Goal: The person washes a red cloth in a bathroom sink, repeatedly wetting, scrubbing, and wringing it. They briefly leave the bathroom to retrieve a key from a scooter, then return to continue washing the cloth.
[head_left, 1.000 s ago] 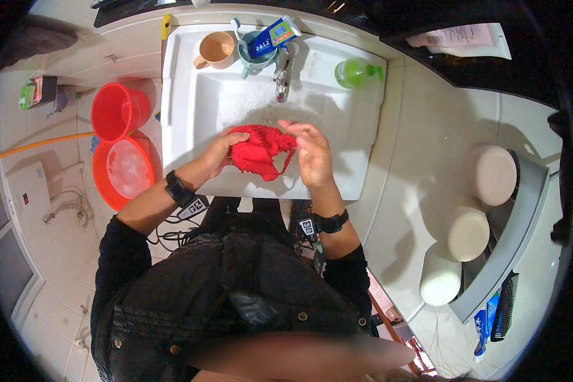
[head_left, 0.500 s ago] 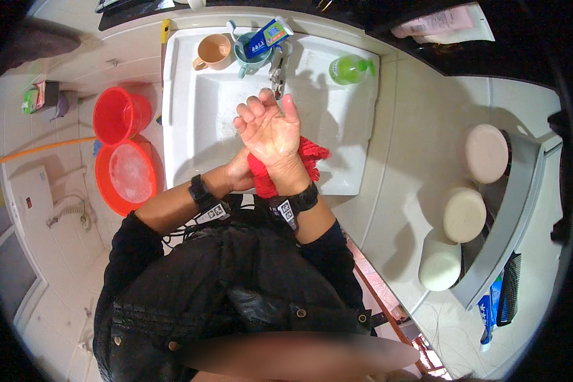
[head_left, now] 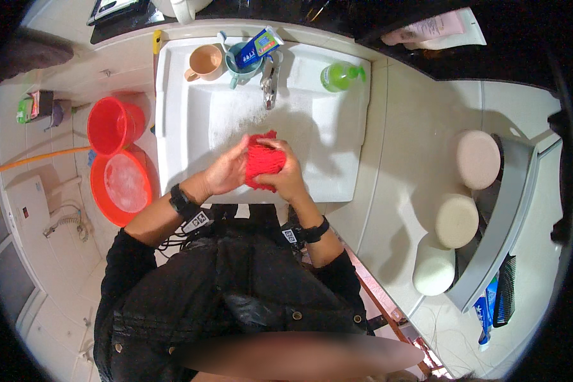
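Observation:
A bunched red cloth [head_left: 265,162] with a nubby, towel-like texture is held between my two hands, above the near part of the white washbasin [head_left: 197,149]. My left hand [head_left: 228,170] presses against its left side, fingers partly behind it. Around the right side curls my right hand [head_left: 290,177], its fingers over the top and edge of the cloth. Just beyond is the chrome faucet [head_left: 270,86], apart from both hands.
On the basin's far ledge stand a peach mug [head_left: 205,62], a teal mug [head_left: 240,75] with toothbrush and toothpaste tube [head_left: 259,47], and a green pump bottle [head_left: 341,76]. Left are a red bucket [head_left: 116,125] and a basin of sudsy water [head_left: 124,184]. Lidded jars [head_left: 457,221] line the right shelf.
My right hand has turned from palm up, fingers spread, to gripping the red cloth. The cloth has come off the right wrist and is now squeezed between both hands.

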Tool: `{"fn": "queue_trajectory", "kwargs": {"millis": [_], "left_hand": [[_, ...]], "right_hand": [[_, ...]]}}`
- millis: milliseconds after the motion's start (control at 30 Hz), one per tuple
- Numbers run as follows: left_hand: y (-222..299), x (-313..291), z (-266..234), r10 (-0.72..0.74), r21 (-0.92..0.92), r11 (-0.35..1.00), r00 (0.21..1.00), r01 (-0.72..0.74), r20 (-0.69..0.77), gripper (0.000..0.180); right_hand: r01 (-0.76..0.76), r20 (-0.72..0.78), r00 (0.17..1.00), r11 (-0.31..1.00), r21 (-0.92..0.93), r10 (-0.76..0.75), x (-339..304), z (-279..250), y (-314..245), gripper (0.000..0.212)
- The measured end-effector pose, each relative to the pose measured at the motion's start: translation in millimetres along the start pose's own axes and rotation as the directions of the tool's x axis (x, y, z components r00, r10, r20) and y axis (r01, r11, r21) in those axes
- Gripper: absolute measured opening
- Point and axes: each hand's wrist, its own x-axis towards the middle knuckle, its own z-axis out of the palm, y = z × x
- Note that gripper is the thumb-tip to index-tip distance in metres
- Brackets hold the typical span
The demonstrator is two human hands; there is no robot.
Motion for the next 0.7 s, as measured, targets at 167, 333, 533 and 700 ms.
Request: {"fn": "queue_trajectory", "kwargs": {"millis": [167, 333, 533, 700], "left_hand": [[5.7, -7.3, -0.3, 0.025, 0.105, 0.994, 0.998, -0.019, -0.059, 0.073], [19.7, -31.5, -7.4, 0.092, 0.256, 0.966, 0.975, -0.038, -0.203, 0.061], [20.4, -49.3, -17.6, 0.191, 0.261, 0.959, 0.937, -0.113, -0.293, 0.055], [18.2, -57.7, -25.5, 0.22, 0.216, 0.965, 0.908, -0.148, -0.357, 0.05]], "right_hand": [[0.036, -0.302, 0.949, 0.923, 0.383, 0.088, 41.3, -47.8, 10.0, 0.043], [0.194, -0.472, 0.871, 0.978, 0.072, -0.138, 128.2, -85.0, -10.1, 0.053], [0.073, -0.339, 0.844, 0.715, -0.695, -0.416, 191.9, -74.5, -5.1, 0.075], [-0.019, -0.182, 0.921, 0.427, -0.904, -0.345, 195.9, -50.8, 16.2, 0.082]]}}
